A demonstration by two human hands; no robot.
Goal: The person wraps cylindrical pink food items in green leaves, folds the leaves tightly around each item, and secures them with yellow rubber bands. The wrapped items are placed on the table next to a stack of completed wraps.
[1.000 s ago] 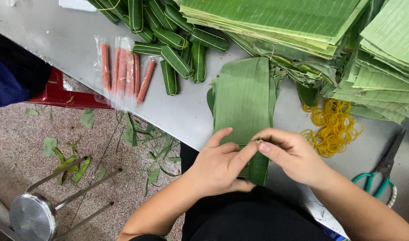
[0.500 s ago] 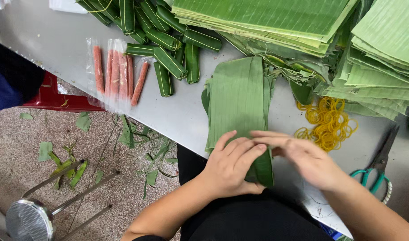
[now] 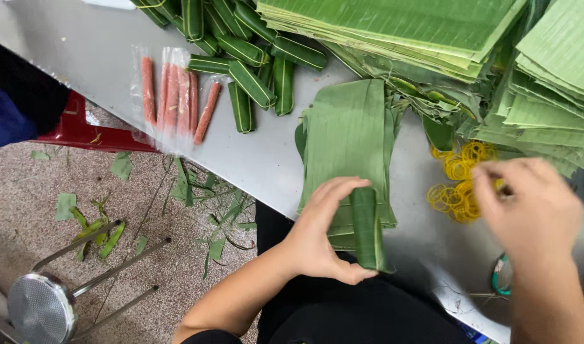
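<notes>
My left hand (image 3: 322,232) grips a small roll wrapped in green leaf (image 3: 366,224) at the near edge of the grey table (image 3: 107,57), on top of a flat stack of cut leaf strips (image 3: 349,134). Over a heap of yellow rubber bands (image 3: 457,181) to the right, my right hand (image 3: 534,207) hovers with bent fingers; it is blurred, and whether it holds a band is unclear.
Several finished leaf rolls (image 3: 247,57) lie at the back, beside pink sausage sticks in clear plastic (image 3: 174,99). Big piles of folded leaves (image 3: 432,25) fill the far right. Green-handled scissors (image 3: 499,274) lie near the right hand. A metal stool (image 3: 43,306) and leaf scraps are on the floor.
My right hand has left the leaf roll and moved right to the rubber bands. My left hand now holds the roll alone.
</notes>
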